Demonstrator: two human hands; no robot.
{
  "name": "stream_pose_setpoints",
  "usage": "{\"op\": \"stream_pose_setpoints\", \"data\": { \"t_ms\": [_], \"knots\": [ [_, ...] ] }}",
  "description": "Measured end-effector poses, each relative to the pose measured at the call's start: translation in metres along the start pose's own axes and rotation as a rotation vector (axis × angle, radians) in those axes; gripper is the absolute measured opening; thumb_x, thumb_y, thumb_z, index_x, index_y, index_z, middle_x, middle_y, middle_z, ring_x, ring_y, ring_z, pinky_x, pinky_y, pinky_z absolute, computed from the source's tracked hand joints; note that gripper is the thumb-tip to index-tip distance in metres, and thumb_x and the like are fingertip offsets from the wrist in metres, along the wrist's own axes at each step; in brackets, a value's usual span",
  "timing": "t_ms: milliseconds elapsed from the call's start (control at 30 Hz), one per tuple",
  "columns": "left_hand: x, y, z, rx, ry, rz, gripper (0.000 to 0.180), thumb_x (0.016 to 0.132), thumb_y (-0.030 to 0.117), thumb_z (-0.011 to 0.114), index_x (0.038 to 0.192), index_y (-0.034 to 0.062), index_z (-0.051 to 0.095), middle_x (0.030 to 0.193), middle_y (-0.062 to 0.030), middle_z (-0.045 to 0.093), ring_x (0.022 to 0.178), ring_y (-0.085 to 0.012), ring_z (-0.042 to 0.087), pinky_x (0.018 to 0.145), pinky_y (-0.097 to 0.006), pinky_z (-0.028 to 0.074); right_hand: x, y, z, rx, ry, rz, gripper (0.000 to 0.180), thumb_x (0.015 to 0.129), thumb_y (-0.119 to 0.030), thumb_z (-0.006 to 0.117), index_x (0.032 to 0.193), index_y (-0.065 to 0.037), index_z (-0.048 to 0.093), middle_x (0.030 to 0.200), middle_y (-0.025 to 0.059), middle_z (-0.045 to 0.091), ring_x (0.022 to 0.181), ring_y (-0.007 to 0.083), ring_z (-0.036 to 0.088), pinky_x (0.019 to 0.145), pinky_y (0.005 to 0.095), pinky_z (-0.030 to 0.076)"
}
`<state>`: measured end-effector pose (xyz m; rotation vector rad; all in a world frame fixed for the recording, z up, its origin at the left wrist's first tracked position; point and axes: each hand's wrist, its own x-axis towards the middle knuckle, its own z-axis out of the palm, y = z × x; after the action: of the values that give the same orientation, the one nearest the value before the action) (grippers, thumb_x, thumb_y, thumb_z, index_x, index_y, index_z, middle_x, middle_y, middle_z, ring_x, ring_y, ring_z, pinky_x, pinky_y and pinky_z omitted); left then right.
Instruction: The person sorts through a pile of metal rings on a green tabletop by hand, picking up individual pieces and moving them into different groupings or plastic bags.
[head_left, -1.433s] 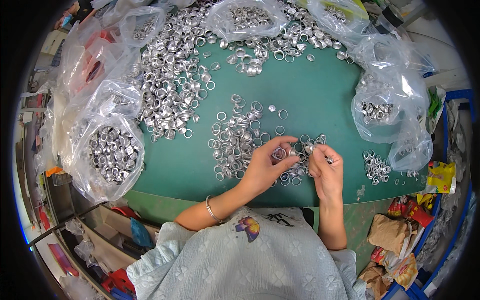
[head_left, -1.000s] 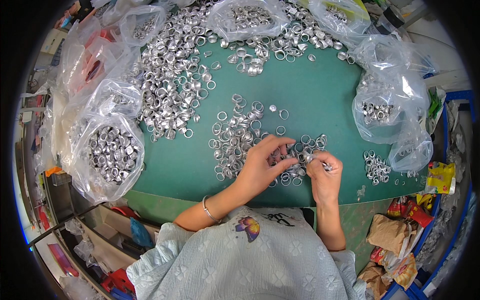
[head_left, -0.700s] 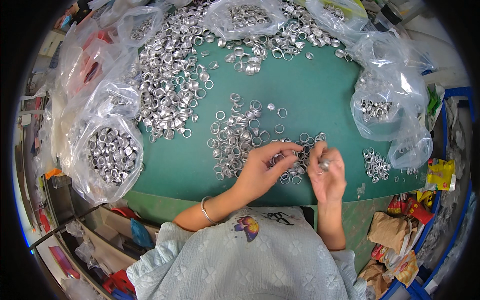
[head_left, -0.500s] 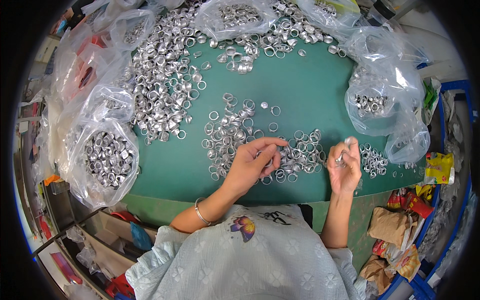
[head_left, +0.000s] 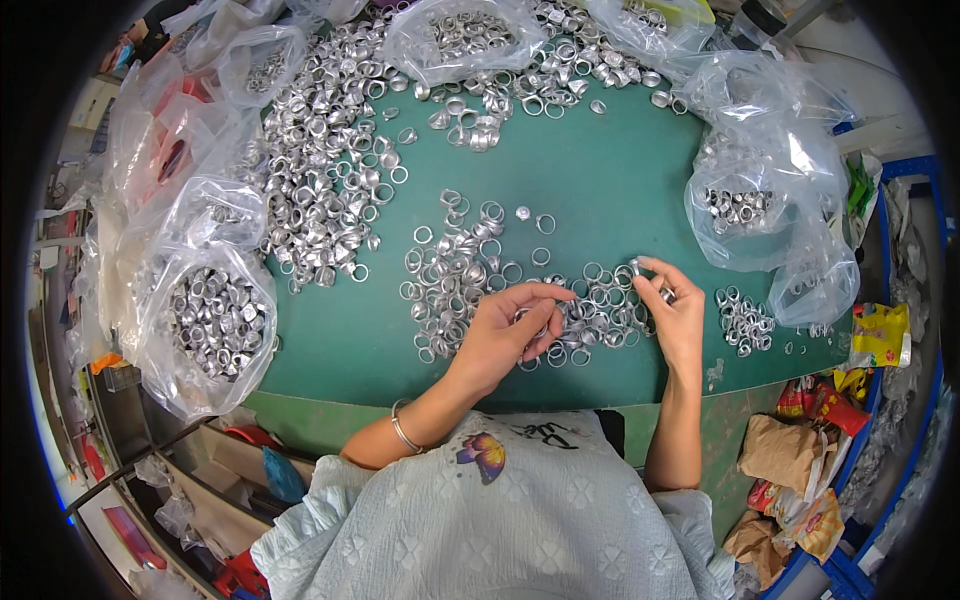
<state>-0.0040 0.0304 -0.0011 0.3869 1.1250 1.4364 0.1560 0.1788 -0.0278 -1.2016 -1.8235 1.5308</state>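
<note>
My right hand (head_left: 678, 318) pinches a silver ring (head_left: 634, 267) between thumb and fingertip, at the right edge of the middle heap. Another ring (head_left: 668, 294) sits inside its curled fingers. Over the heap's lower part, my left hand (head_left: 505, 330) is curled, index finger pointing right. A ring (head_left: 521, 315) shows partly between its thumb and fingers; how many it holds is hidden. The heap of loose silver rings (head_left: 450, 265) spreads left of and between both hands. To the right of my right hand lies a smaller ring pile (head_left: 744, 322).
A large mass of rings (head_left: 320, 180) covers the green table's (head_left: 560, 190) left and far sides. Clear plastic bags of rings stand at the left (head_left: 215, 320), far middle (head_left: 465, 45) and right (head_left: 740, 210). Paper and plastic packages (head_left: 785, 455) lie below the table's right end.
My right hand has moved left and turned, from beside the small right pile to the middle heap's edge, with a ring now in its fingertips. My left hand has barely moved.
</note>
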Motion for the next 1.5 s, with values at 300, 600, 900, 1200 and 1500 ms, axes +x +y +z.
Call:
{"op": "stream_pose_setpoints", "data": {
  "t_ms": [300,600,900,1200,1500],
  "knots": [
    [0.003,0.004,0.018,0.103,-0.087,0.044,0.029,0.082,0.009,0.058,0.109,-0.0006,0.054,0.082,-0.0017,0.057,0.061,-0.0038,0.046,0.057,-0.016,0.041,-0.038,-0.013,0.023,0.713,-0.325,0.027,0.037,0.071,-0.002,0.067,0.105,0.002,0.054,0.058,-0.0057,0.038,0.051,0.0017,0.033,0.046,0.0171,0.027],
    [0.001,0.0,0.011,-0.207,-0.146,-0.07,0.025,0.084,0.017,0.053,0.099,-0.004,0.055,0.077,-0.005,0.055,0.057,-0.0086,0.045,0.047,-0.019,0.034,-0.038,-0.023,0.022,0.572,-0.127,0.028,0.02,0.08,-0.01,0.06,0.096,0.003,0.058,0.054,-0.0048,0.041,0.046,0.001,0.03,0.042,0.0176,0.022],
    [0.0,-0.001,-0.002,-0.42,-0.062,-0.215,0.029,0.088,0.025,0.041,0.081,-0.0005,0.053,0.071,-0.0116,0.053,0.049,-0.0131,0.043,0.039,-0.021,0.029,-0.007,-0.011,0.01,-0.559,0.094,-0.281,0.018,0.072,-0.013,0.069,0.086,-0.003,0.064,0.05,0.0057,0.042,0.045,0.0118,0.041,0.043,0.0263,0.032],
    [0.001,-0.003,0.005,-0.187,-0.039,-0.122,0.024,0.086,0.012,0.052,0.107,0.0005,0.054,0.08,-0.0039,0.054,0.051,-0.006,0.042,0.04,-0.017,0.029,-0.012,-0.013,0.013,-0.058,0.106,-0.065,0.01,0.077,-0.007,0.064,0.081,0.002,0.064,0.059,0.0005,0.053,0.048,0.0061,0.042,0.043,0.0234,0.032],
    [0.002,-0.003,0.018,0.4,-0.028,0.301,0.049,0.067,0.002,0.07,0.113,0.0063,0.055,0.082,-0.0014,0.053,0.069,-0.0068,0.047,0.059,-0.019,0.04,-0.051,-0.038,0.026,0.604,-0.274,0.205,0.016,0.081,-0.005,0.058,0.095,0.003,0.062,0.063,-0.0039,0.052,0.049,-0.0002,0.034,0.043,0.0165,0.022]
  ]
}}
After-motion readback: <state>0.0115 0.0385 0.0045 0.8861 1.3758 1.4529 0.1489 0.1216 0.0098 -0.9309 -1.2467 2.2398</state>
